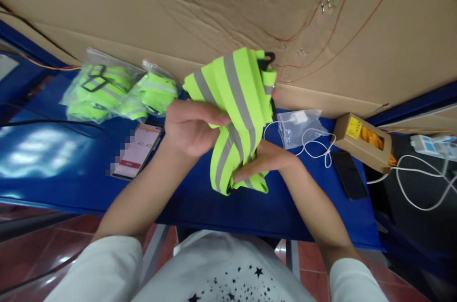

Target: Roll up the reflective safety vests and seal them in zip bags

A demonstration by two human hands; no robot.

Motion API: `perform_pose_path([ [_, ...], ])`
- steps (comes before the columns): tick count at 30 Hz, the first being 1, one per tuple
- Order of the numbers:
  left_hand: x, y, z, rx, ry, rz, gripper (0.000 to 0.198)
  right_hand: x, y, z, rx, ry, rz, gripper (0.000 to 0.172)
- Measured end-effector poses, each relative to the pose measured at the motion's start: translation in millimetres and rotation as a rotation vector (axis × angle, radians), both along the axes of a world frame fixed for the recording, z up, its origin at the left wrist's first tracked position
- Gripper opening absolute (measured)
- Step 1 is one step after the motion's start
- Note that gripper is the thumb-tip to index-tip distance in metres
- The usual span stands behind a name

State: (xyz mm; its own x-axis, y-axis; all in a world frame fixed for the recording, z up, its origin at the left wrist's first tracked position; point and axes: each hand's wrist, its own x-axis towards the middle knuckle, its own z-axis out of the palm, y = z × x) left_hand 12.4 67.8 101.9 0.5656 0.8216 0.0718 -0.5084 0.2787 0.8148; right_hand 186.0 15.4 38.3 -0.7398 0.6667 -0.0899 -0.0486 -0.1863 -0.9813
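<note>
Strap, lime with grey stripes, bunched: centre of frame, above blue table. Left hand: thumb pinching the bundle's left side, other fingers mostly hidden. Right hand: thumb pressed over lower folds, remaining fingers concealed. Bagged straps: upper left. Box: right.

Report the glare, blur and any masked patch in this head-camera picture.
Head view: white glare washes the left part of the blue tabletop; in the same head view, blocky pixelation covers the left edge of the lit phone; fine detail looks slightly soft in the head view, yet the grey stripes on the yellow-green strap bundle read distinctly.
</note>
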Motion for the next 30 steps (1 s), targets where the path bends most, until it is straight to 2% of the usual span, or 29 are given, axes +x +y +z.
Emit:
perform_pose_path([
  [2, -2.1, 7.4, -1.0, 0.083, -0.034, 0.062, 0.063, -0.1, 1.3, -10.7, -0.153, 0.056, -0.063, 0.043],
  [4, -3.7, 12.4, 0.4, 0.138, -0.070, 0.100, 0.063, 2.2, 2.5, -20.7, -0.238, 0.107, -0.087, 0.047],
  [8, -5.6, 17.6, 5.9, 0.146, -0.081, 0.125, 0.065, -1.3, 3.4, -33.2, -0.289, 0.178, -0.094, 0.053],
  [12, -6.1, 23.2, 3.2, 0.171, -0.049, 0.083, 0.068, -12.0, 3.8, -37.3, -0.313, 0.096, -0.296, 0.050],
  [15, -4.6, 23.9, -1.8, 0.195, -0.053, 0.103, 0.059, -6.1, 8.2, -33.9, -0.123, -0.063, -0.377, 0.052],
  [16, -3.9, 23.2, -2.9, 0.199, -0.046, 0.098, 0.056, 0.0, 10.0, -30.7, -0.008, -0.115, -0.372, 0.059],
  [18, -2.6, 20.8, -4.1, 0.208, -0.024, 0.057, 0.057, 16.2, 11.9, -20.5, 0.228, -0.148, -0.363, 0.084],
  [20, -1.1, 18.1, -5.4, 0.212, -0.006, 0.006, 0.062, 32.0, 9.5, -6.0, 0.422, -0.101, -0.429, 0.105],
  [22, 1.1, 15.6, -8.4, 0.196, -0.011, -0.057, 0.064, 40.9, 2.5, 10.6, 0.572, -0.085, -0.555, 0.110],
  [25, 6.6, 11.6, -16.4, 0.124, -0.030, -0.202, 0.061, 37.7, -11.1, 31.4, 0.709, -0.177, -0.684, 0.101],
  [30, 16.8, 3.0, -29.6, 0.021, -0.007, -0.295, 0.067, 26.2, -20.0, 42.8, 0.751, -0.328, -0.820, 0.063],
])
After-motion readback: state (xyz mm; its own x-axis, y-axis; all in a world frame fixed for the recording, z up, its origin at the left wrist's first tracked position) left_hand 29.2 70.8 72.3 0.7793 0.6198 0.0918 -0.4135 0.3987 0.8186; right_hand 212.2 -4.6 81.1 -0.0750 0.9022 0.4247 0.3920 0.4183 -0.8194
